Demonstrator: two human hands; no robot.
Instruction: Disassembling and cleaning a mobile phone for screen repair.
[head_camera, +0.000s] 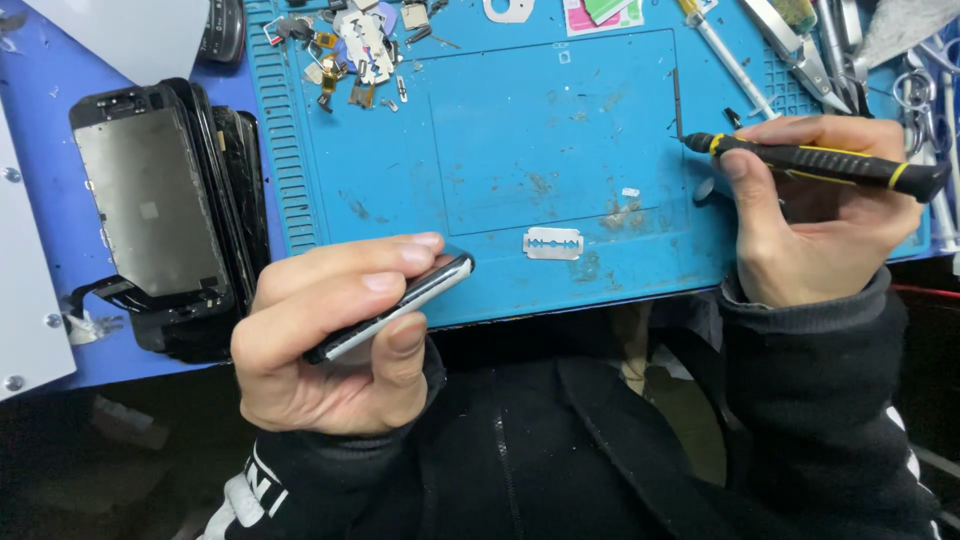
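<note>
My left hand (325, 340) grips a dark smartphone (420, 290) edge-on, just over the near edge of the blue work mat (500, 150). The phone's silver side rim faces up and its far end points right. My right hand (810, 225) holds a black and yellow screwdriver (820, 160) sideways, its tip pointing left above the mat's right part. A razor blade (553, 243) lies flat on the mat between both hands.
A stack of detached phone screens (160, 200) lies on the blue table at left. Small metal parts and screws (360, 50) are scattered at the mat's top left. Tweezers, scissors and other tools (840, 50) crowd the top right.
</note>
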